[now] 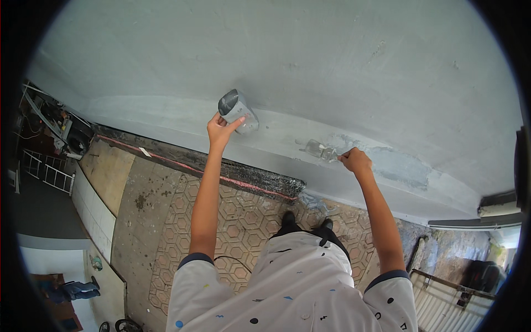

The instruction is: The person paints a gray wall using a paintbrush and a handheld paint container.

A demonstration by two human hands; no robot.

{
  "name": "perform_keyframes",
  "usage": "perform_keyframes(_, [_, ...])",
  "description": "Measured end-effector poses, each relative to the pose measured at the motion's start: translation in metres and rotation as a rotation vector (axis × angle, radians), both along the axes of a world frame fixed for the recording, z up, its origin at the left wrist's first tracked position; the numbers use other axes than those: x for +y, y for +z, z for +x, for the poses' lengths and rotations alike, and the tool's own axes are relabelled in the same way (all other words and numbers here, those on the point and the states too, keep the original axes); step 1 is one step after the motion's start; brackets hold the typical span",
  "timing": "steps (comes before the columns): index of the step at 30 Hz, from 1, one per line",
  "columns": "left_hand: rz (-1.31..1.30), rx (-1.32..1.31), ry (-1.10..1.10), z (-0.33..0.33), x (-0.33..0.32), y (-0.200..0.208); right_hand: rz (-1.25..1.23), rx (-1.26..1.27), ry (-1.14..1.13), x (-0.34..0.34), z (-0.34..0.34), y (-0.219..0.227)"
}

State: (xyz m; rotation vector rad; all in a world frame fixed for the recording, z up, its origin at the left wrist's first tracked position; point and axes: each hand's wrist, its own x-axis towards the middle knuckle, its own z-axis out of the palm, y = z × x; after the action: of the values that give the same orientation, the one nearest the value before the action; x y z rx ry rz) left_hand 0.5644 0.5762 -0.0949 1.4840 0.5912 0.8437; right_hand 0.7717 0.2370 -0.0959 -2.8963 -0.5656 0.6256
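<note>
My left hand (222, 130) is closed round a grey plastic cup (248, 117), held tilted close to the wall; dark grey paint shows at its mouth. Farther right, my right hand (355, 160) pinches the handle of a paintbrush (319, 149). Its grey-coated bristles point left and appear to touch the pale wall (287, 141). To the right of the brush, a darker, wet-looking grey patch (401, 166) spreads along the wall.
A black ledge with a red stripe (188, 165) runs along the wall's foot at left. Hexagonal paving (238, 213) lies around my feet. Far left are a white metal rack (47, 172) and a tyre (79, 141). Another person's legs (80, 290) show lower left.
</note>
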Motion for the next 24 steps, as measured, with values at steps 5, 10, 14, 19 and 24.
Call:
perform_keyframes(5, [0.196, 0.024, -0.007, 0.020, -0.014, 0.000, -0.006, -0.011, -0.162, -0.092, 0.028, 0.014])
perform_keyframes(10, [0.364, -0.003, 0.039, 0.057, -0.081, -0.033, 0.077, -0.010, -0.290, -0.135, 0.019, -0.003])
perform_keyframes(14, [0.377, -0.094, 0.104, 0.086, -0.118, -0.064, 0.153, -0.114, -0.269, -0.150, 0.014, -0.022])
perform_keyframes(19, [0.444, -0.009, 0.152, 0.090, -0.120, -0.090, 0.177, -0.048, -0.295, -0.143, 0.005, -0.010])
perform_keyframes(24, [0.416, 0.005, 0.136, 0.087, -0.113, -0.084, 0.189, -0.006, -0.308, -0.147, 0.011, -0.011])
